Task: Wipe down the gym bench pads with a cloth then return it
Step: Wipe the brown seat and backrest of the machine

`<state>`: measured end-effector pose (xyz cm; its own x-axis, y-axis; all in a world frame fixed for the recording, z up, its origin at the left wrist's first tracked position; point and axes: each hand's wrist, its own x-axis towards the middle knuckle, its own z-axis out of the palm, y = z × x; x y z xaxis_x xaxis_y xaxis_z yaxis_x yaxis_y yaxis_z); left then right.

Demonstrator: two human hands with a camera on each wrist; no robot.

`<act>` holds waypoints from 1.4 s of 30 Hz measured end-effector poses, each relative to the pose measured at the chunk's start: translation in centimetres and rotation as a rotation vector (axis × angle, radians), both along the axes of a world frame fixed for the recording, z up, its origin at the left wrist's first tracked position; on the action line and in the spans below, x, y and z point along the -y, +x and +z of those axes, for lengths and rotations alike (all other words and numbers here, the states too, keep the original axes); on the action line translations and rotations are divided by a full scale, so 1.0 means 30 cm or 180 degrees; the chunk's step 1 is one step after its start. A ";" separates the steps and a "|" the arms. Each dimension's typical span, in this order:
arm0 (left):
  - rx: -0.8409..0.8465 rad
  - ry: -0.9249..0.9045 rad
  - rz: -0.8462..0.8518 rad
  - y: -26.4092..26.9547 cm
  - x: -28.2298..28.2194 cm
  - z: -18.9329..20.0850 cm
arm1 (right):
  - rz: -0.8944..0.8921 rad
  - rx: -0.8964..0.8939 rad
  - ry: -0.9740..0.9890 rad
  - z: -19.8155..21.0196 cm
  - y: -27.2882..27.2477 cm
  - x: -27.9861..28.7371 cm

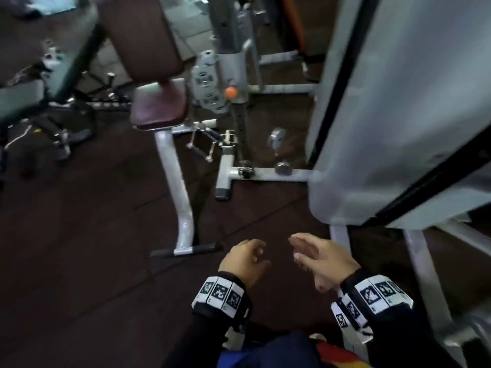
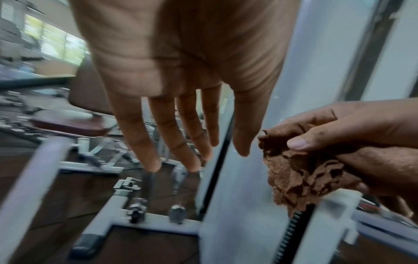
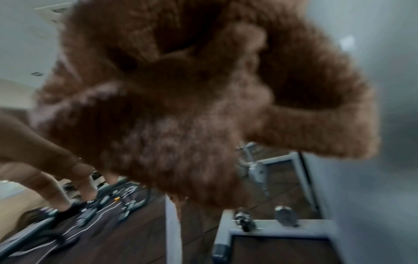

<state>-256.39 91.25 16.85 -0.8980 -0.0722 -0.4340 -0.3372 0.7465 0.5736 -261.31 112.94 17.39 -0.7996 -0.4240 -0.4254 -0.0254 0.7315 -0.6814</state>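
Brown terry cloth (image 2: pixel 303 171), bunched into a wad, was gripped by the right hand (image 2: pixel 366 142), thumb pressed over its top fold and fingers wrapped beneath; loose folds hung below the fist. In the right wrist view the same cloth (image 3: pixel 181 107) filled most of the frame, blurred. In the head view the right hand (image 1: pixel 318 258) sat at 5 o'clock, and the cloth itself could not be made out there.

The left hand (image 2: pixel 181 71) was released, fingers (image 2: pixel 140 139) straight and slightly spread, holding nothing; its thumb tip lay near the cloth but apart from it. In the head view the left hand (image 1: pixel 244 261) appeared just beside the right, at 6 o'clock. Both wrists carried black bands with square printed markers (image 1: pixel 220 293).

A maroon seat pad (image 1: pixel 159 107) stood at 11 o'clock from the hands, with a maroon back pad (image 1: pixel 143 38) rising above it, both on a grey steel frame (image 1: pixel 175 181). An orange knob (image 1: pixel 230 92) showed on the adjuster at 12 o'clock. A pale grey panel (image 1: pixel 398 102) with a black edge strip occupied 2 o'clock. Dark rubber flooring (image 1: pixel 79 235) lay under everything.
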 end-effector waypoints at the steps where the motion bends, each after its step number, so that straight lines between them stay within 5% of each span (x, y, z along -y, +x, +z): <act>1: -0.0022 0.0012 0.0107 0.021 0.076 0.005 | 0.0102 -0.0013 0.0012 0.002 -0.007 0.082; 12: -0.0027 -0.0075 0.1443 0.304 0.860 0.026 | 0.1397 -0.0174 -0.0041 0.008 0.008 1.002; 23: -0.0146 0.0004 0.2770 0.563 1.200 -0.011 | 0.2619 -0.0288 0.0113 0.031 0.069 1.593; 34: -0.0235 -0.0007 0.3290 0.474 1.695 -0.027 | 0.3080 0.0084 -0.0117 -0.017 -0.069 2.193; 42: -0.0265 -0.0112 0.3309 0.328 2.095 0.001 | 0.3240 -0.0202 -0.0033 0.005 -0.193 2.605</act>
<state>-246.56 28.40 16.89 -0.4127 -0.8383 -0.3562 -0.7837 0.1274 0.6080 -267.11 34.80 17.55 -0.0782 -0.9187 -0.3871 -0.6684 0.3365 -0.6634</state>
